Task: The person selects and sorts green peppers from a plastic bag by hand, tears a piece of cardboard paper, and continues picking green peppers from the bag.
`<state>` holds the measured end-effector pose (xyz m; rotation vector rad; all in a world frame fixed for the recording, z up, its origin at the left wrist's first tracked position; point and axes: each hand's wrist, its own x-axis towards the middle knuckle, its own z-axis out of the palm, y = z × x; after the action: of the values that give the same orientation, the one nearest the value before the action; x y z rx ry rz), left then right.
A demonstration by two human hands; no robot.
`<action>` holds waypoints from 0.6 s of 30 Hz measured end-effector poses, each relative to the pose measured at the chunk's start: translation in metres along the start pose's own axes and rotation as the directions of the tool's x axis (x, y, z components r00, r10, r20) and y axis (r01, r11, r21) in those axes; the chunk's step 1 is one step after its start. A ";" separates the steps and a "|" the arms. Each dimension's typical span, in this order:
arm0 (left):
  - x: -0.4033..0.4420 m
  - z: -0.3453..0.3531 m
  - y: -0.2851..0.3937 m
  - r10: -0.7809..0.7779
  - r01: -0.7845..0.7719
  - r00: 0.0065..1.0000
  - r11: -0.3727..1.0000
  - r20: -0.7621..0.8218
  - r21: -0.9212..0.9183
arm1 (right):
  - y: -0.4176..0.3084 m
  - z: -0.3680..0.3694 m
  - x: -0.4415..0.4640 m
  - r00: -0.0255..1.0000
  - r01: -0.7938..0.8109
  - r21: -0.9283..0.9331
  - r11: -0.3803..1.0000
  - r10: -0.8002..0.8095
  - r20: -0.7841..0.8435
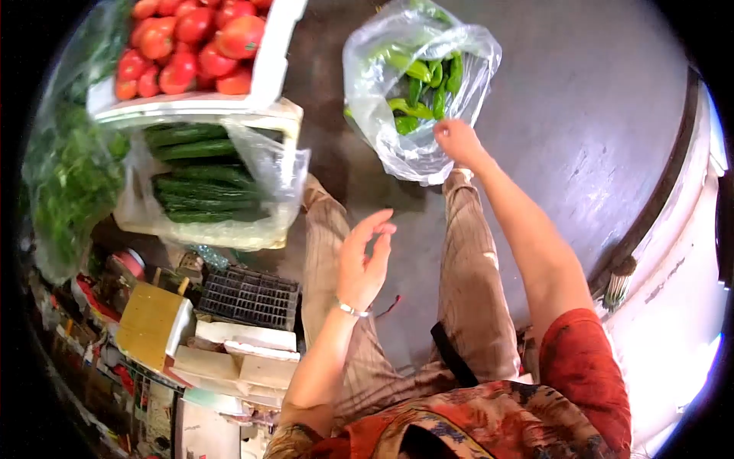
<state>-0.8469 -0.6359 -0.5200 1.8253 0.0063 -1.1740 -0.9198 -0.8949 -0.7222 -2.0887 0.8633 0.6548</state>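
Right hand (pixel 456 144) curled at the near rim of one clear, crinkled plastic bag (pixel 409 153) holding at least six long green peppers (pixel 440 99); whether it pinched anything could not be told. Left hand (pixel 365 260), thumb and fingers apart, hung beside the striped brown trousers (pixel 321 229). Bare grey floor (pixel 581 115) stretched rightward to a dark curved edge (pixel 676 164); leftward, past a narrower gap, stood one white box (pixel 277 65) of red tomatoes (pixel 195 27) and one plastic-lined pale box (pixel 290 126) of dark-green cucumbers (pixel 202 187).
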 end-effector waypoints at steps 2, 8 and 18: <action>0.031 0.042 -0.013 -0.058 0.056 0.998 0.964 0.001 -0.261 | 0.014 0.003 0.022 0.999 0.029 -0.050 0.998 -0.028 0.021; 0.052 0.105 -0.055 -0.133 0.214 0.961 0.912 0.241 -0.349 | 0.034 0.019 0.068 0.975 -0.052 -0.259 0.965 0.105 0.195; 0.098 0.094 -0.059 -0.167 0.357 0.920 0.727 0.354 -0.587 | 0.046 0.006 0.047 0.994 0.106 0.154 0.982 -0.108 0.007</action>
<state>-0.8868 -0.7118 -0.6406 1.0531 0.4753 -1.4036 -0.9256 -0.9292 -0.7789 -1.9746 0.7623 0.5293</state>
